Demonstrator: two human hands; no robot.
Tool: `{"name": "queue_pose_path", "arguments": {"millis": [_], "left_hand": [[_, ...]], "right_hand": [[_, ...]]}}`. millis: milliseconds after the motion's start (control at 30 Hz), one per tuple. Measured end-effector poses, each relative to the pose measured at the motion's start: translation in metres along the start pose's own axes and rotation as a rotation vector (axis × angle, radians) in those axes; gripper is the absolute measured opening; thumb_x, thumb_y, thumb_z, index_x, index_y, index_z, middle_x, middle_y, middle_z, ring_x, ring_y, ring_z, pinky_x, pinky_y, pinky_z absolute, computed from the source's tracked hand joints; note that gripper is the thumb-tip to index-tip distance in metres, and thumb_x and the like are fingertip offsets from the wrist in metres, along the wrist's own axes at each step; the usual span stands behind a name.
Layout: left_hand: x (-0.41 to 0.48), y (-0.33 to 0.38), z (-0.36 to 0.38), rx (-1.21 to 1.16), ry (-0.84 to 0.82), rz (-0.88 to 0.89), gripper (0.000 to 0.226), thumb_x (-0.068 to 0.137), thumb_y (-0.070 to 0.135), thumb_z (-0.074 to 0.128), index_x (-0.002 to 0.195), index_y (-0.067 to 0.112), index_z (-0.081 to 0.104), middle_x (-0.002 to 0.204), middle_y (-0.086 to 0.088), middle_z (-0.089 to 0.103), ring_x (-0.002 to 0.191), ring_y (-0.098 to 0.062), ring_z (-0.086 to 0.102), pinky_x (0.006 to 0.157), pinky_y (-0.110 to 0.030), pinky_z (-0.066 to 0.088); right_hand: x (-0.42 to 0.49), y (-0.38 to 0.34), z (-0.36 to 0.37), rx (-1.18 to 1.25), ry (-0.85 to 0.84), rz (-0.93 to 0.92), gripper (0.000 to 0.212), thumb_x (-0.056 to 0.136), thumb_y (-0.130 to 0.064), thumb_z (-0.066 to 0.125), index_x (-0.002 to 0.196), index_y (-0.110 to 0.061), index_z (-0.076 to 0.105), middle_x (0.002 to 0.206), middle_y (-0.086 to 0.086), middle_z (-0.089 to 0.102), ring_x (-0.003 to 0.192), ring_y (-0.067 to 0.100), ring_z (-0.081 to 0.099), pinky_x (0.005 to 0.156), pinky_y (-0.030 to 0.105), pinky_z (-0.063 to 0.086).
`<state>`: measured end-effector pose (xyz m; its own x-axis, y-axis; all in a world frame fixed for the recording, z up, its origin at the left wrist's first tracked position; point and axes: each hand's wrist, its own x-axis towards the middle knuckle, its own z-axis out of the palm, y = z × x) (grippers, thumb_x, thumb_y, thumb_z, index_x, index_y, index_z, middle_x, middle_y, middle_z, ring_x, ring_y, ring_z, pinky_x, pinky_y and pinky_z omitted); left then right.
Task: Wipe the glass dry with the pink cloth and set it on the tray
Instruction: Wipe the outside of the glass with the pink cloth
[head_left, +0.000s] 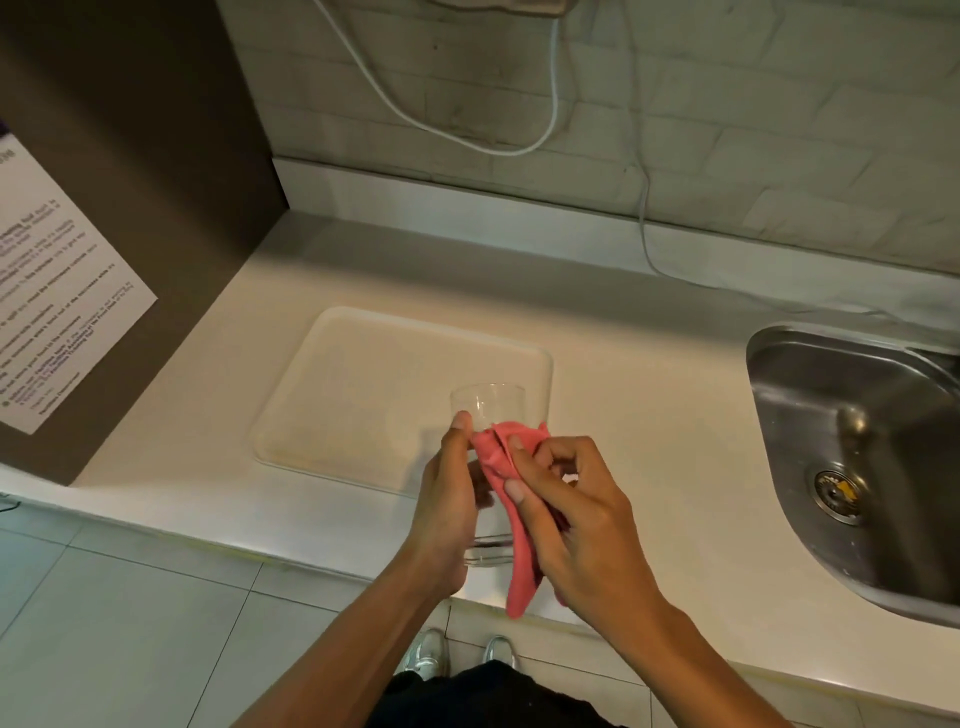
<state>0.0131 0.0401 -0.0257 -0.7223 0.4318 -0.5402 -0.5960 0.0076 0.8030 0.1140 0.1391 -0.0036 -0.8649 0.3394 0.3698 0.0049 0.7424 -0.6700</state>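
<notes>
- Shoes (430, 656) and dark clothing sit at the bottom edge, on a pale tiled floor, where the person stands against the counter (649, 415).
- Both forearms reach forward over the counter's front edge.
- Left hand (452, 499) wraps the side of the glass (485, 402), thumb pressed near the rim, fingers curled round the far side and seen through the wall.
- Right hand (566, 499) pinches the pink cloth (511, 488) against the glass with narrow, bent fingers; one end of the cloth is bunched near the rim and its tail hangs down past the base.
- The glass is held in the air over the counter's front edge, just in front of the tray's near right corner, not touching it.
- Its long axis runs from base to mouth, tilted away from the person: the base is toward the body and the open mouth points forward and upward, over the tray.
- Wiping seems to be in progress on the outer wall; whether the inside is dry cannot be told.
- The tray (332, 338) lies flat and bare beyond the hands, so the placing step is not yet done.
- A steel sink (810, 364) sits well to the right, and a white cable (644, 223) trails down the tiled wall behind.
</notes>
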Motion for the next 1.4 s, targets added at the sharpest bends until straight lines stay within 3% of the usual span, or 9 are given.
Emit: {"name": "queue_pose_path", "arguments": {"millis": [200, 433, 567, 633, 800, 967, 1100, 1300, 1400], "left_hand": [[-0.007, -0.008, 0.011, -0.047, 0.021, -0.044, 0.065, 0.103, 0.069, 0.041, 0.115, 0.013, 0.071, 0.116, -0.034, 0.077, 0.115, -0.057, 0.068, 0.113, -0.068, 0.048], [0.003, -0.005, -0.006, -0.101, -0.058, -0.033, 0.08, 0.107, 0.069, 0.029, 0.135, 0.005, 0.069, 0.124, -0.028, 0.078, 0.124, -0.046, 0.07, 0.118, -0.066, 0.045], [-0.004, -0.017, -0.004, -0.128, -0.102, -0.109, 0.073, 0.101, 0.072, 0.043, 0.125, 0.008, 0.068, 0.109, -0.028, 0.081, 0.096, -0.038, 0.079, 0.087, -0.056, 0.065], [-0.004, -0.019, -0.001, -0.166, -0.123, -0.105, 0.07, 0.105, 0.068, 0.038, 0.123, 0.011, 0.075, 0.113, -0.023, 0.082, 0.1, -0.035, 0.081, 0.081, -0.049, 0.067], [0.001, -0.007, -0.008, -0.205, -0.105, -0.071, 0.079, 0.109, 0.067, 0.026, 0.14, 0.007, 0.068, 0.135, -0.029, 0.073, 0.134, -0.047, 0.064, 0.12, -0.064, 0.042], [-0.005, -0.015, -0.003, -0.148, -0.125, -0.088, 0.076, 0.103, 0.071, 0.038, 0.131, 0.008, 0.069, 0.114, -0.026, 0.081, 0.101, -0.039, 0.08, 0.081, -0.05, 0.068], [-0.001, -0.009, -0.005, -0.181, -0.087, -0.002, 0.076, 0.102, 0.068, 0.035, 0.131, 0.01, 0.074, 0.132, -0.03, 0.074, 0.132, -0.048, 0.065, 0.118, -0.063, 0.046], [-0.004, -0.021, -0.006, -0.095, -0.069, -0.029, 0.073, 0.106, 0.068, 0.031, 0.121, 0.012, 0.075, 0.118, -0.03, 0.079, 0.113, -0.048, 0.071, 0.102, -0.056, 0.054], [-0.009, -0.02, -0.003, -0.109, -0.041, -0.038, 0.071, 0.108, 0.066, 0.033, 0.128, 0.008, 0.068, 0.125, -0.035, 0.075, 0.126, -0.058, 0.064, 0.111, -0.068, 0.047]], "right_hand": [[0.041, 0.006, 0.0, 0.183, 0.132, 0.349, 0.033, 0.101, -0.033, 0.057, 0.132, -0.028, 0.066, 0.106, -0.012, 0.054, 0.097, -0.002, 0.058, 0.077, 0.005, 0.046], [-0.001, 0.009, 0.0, 0.079, 0.01, 0.055, 0.033, 0.1, -0.033, 0.056, 0.131, -0.027, 0.067, 0.112, -0.008, 0.052, 0.108, 0.002, 0.053, 0.089, 0.008, 0.043], [0.029, 0.011, -0.001, 0.166, 0.054, 0.308, 0.031, 0.101, -0.034, 0.056, 0.13, -0.034, 0.066, 0.106, -0.015, 0.053, 0.099, -0.003, 0.057, 0.077, 0.005, 0.047], [0.036, 0.0, 0.004, 0.144, 0.086, 0.251, 0.034, 0.1, -0.034, 0.057, 0.133, -0.03, 0.065, 0.111, -0.013, 0.052, 0.102, -0.002, 0.055, 0.084, 0.005, 0.045], [-0.003, -0.001, 0.003, 0.066, 0.048, 0.044, 0.038, 0.099, -0.035, 0.057, 0.134, -0.024, 0.065, 0.112, -0.007, 0.05, 0.107, 0.006, 0.052, 0.09, 0.008, 0.041], [0.025, 0.001, 0.0, 0.227, 0.105, 0.262, 0.034, 0.098, -0.034, 0.061, 0.132, -0.03, 0.065, 0.104, -0.012, 0.055, 0.1, 0.002, 0.059, 0.079, 0.008, 0.047], [0.014, -0.007, 0.003, 0.078, 0.075, 0.082, 0.036, 0.099, -0.033, 0.06, 0.134, -0.023, 0.066, 0.11, -0.008, 0.05, 0.104, 0.007, 0.053, 0.088, 0.008, 0.043], [0.014, 0.001, 0.0, 0.192, 0.09, 0.221, 0.032, 0.1, -0.029, 0.059, 0.132, -0.027, 0.064, 0.105, -0.009, 0.054, 0.099, -0.001, 0.056, 0.079, 0.005, 0.044], [0.032, -0.008, 0.003, 0.155, 0.115, 0.245, 0.034, 0.1, -0.029, 0.06, 0.134, -0.029, 0.063, 0.108, -0.009, 0.051, 0.102, 0.0, 0.055, 0.08, 0.006, 0.046]]}}
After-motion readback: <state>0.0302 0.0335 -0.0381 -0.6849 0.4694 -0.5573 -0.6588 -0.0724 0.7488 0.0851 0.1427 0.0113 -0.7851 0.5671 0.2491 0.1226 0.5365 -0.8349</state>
